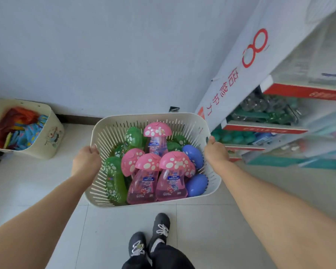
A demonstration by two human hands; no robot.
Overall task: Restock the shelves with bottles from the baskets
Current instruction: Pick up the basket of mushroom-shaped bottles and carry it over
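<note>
I hold a cream slotted basket (109,131) in the air over the floor, in front of me. My left hand (85,160) grips its left rim and my right hand (216,151) grips its right rim. Inside lie several mushroom-capped bottles: pink ones (144,188) at the front and middle, green ones (114,181) at the left and back, blue ones (197,184) at the right. The shelves (266,127) stand at the right, holding green and clear bottles behind red edge strips.
A second cream basket (47,136) with colourful packets sits on the floor at the left, by the white wall. A white banner (246,61) with red print covers the shelf's end. My black shoes (149,237) stand on the pale tiled floor.
</note>
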